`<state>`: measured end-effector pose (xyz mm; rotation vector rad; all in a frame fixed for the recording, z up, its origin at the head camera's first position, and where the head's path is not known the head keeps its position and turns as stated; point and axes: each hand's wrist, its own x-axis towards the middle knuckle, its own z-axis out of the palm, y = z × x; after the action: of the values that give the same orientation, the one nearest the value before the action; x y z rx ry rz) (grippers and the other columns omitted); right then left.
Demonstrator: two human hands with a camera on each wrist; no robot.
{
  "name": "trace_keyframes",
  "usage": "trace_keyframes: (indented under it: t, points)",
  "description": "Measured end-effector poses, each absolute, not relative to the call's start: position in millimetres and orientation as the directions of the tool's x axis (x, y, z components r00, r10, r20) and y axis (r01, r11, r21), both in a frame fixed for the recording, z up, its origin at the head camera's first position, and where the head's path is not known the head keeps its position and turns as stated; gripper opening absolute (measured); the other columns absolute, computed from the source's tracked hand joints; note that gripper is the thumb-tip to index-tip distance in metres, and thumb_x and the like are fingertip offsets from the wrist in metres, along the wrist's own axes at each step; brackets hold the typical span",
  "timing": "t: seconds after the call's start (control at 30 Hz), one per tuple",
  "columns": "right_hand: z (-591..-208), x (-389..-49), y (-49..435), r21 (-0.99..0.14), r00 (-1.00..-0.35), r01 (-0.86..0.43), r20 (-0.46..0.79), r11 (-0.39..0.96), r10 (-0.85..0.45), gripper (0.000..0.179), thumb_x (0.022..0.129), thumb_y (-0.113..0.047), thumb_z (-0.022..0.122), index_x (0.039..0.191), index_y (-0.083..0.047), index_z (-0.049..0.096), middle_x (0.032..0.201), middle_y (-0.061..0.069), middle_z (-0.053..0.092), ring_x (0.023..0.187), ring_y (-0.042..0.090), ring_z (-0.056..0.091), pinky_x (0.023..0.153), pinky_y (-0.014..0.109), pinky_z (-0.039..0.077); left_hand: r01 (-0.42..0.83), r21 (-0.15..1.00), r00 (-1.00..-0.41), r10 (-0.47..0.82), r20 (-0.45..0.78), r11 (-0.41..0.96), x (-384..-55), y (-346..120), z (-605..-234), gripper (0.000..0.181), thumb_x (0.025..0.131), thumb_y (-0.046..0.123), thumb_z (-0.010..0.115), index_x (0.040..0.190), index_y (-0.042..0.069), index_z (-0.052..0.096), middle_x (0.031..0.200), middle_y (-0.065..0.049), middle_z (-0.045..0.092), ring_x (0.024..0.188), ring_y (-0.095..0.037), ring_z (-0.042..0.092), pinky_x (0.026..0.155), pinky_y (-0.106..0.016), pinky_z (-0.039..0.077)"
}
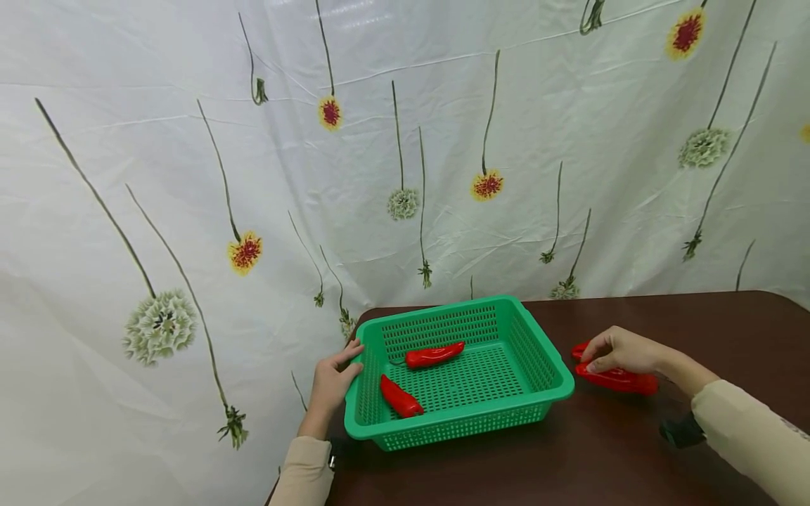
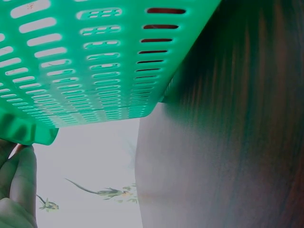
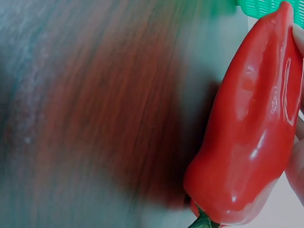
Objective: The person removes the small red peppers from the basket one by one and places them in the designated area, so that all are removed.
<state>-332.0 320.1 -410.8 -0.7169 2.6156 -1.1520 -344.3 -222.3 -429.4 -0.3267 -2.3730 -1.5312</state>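
A green plastic basket (image 1: pixel 452 420) stands on the table, with one long red pepper (image 1: pixel 435 355) lying toward its back and another red pepper (image 1: pixel 401 397) near its front left corner. My left hand (image 1: pixel 332 383) holds the basket's left rim; in the left wrist view its fingers (image 2: pixel 23 178) reach up to the underside of that rim. To the right of the basket, my right hand (image 1: pixel 623 350) pinches a red pepper (image 3: pixel 242 128) near its pointed tip. That pepper's green stem (image 3: pixel 203 221) points away from the basket. Part of another red pepper (image 1: pixel 579 351) shows behind the fingers.
The dark brown wooden table (image 1: pixel 481 471) extends right and toward me. Behind it hangs a pale curtain (image 1: pixel 361 154) with printed flowers. A small dark object (image 1: pixel 682 430) shows beneath the right sleeve (image 1: pixel 747 429).
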Motion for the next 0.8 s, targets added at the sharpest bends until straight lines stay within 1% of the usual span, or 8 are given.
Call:
trace_keyframes:
  t: [0.1, 0.17, 0.3, 0.4, 0.5, 0.7, 0.8]
  points:
    - [-413, -331, 320, -0.745, -0.858, -0.36, 0.028, 0.562, -0.513, 0.02, 0.091, -0.012, 0.071, 0.105, 0.001, 0.075, 0.103, 0.012, 0.074, 0.085, 0.01, 0.063, 0.072, 0.026, 0.056, 0.35, 0.84, -0.928, 0.032, 0.371, 0.414, -345, -222, -429, 0.039, 0.094, 0.001, 0.061, 0.133, -0.001, 0.063, 0.149, -0.015, 0.051, 0.146, -0.033, 0.039, 0.116, -0.054, 0.037]
    - [-414, -332, 320, -0.747, -0.856, -0.364, 0.032, 0.557, -0.516, 0.019, 0.091, -0.013, 0.071, 0.105, 0.001, 0.075, 0.102, 0.012, 0.075, 0.084, 0.007, 0.063, 0.072, 0.026, 0.056, 0.351, 0.841, -0.927, 0.029, 0.373, 0.413, -345, -222, -430, 0.039, 0.094, 0.001, 0.061, 0.133, -0.001, 0.064, 0.149, -0.014, 0.052, 0.146, -0.033, 0.04, 0.116, -0.054, 0.037]
    - [-416, -333, 319, -0.738, -0.857, -0.373, 0.043, 0.562, -0.513, 0.021, 0.091, -0.014, 0.072, 0.105, 0.001, 0.076, 0.102, 0.012, 0.076, 0.084, 0.006, 0.064, 0.071, 0.026, 0.057, 0.353, 0.839, -0.925, 0.016, 0.381, 0.414, -345, -222, -430, 0.038, 0.093, 0.002, 0.061, 0.131, 0.0, 0.066, 0.148, -0.013, 0.053, 0.146, -0.033, 0.041, 0.115, -0.055, 0.038]
    - [-417, -334, 317, -0.728, -0.866, -0.368, 0.042, 0.578, -0.498, 0.024, 0.09, -0.016, 0.073, 0.106, 0.002, 0.076, 0.103, 0.013, 0.076, 0.086, 0.01, 0.064, 0.071, 0.026, 0.057, 0.356, 0.835, -0.922, 0.013, 0.386, 0.42, -344, -223, -431, 0.038, 0.093, 0.001, 0.062, 0.131, 0.0, 0.066, 0.148, -0.013, 0.054, 0.145, -0.033, 0.041, 0.114, -0.055, 0.038]
    - [-420, -332, 318, -0.711, -0.876, -0.362, 0.037, 0.603, -0.481, 0.026, 0.089, -0.016, 0.074, 0.107, 0.003, 0.076, 0.105, 0.014, 0.075, 0.093, 0.016, 0.063, 0.072, 0.025, 0.056, 0.349, 0.839, -0.926, 0.016, 0.377, 0.418, -344, -224, -430, 0.038, 0.093, 0.001, 0.062, 0.131, 0.0, 0.066, 0.148, -0.013, 0.054, 0.145, -0.032, 0.041, 0.115, -0.054, 0.037]
    - [-423, -329, 321, -0.699, -0.886, -0.354, 0.037, 0.621, -0.463, 0.027, 0.088, -0.011, 0.073, 0.11, 0.007, 0.074, 0.111, 0.019, 0.073, 0.104, 0.03, 0.063, 0.074, 0.024, 0.057, 0.341, 0.843, -0.931, 0.024, 0.365, 0.417, -343, -223, -428, 0.04, 0.093, 0.001, 0.062, 0.133, -0.002, 0.064, 0.149, -0.014, 0.052, 0.145, -0.032, 0.041, 0.116, -0.054, 0.037]
    - [-423, -329, 321, -0.693, -0.888, -0.355, 0.04, 0.627, -0.458, 0.027, 0.088, -0.01, 0.074, 0.109, 0.007, 0.074, 0.112, 0.02, 0.072, 0.105, 0.03, 0.063, 0.075, 0.023, 0.056, 0.338, 0.846, -0.932, 0.023, 0.361, 0.413, -344, -222, -428, 0.04, 0.093, 0.001, 0.062, 0.133, -0.002, 0.063, 0.15, -0.014, 0.051, 0.146, -0.032, 0.04, 0.116, -0.053, 0.037]
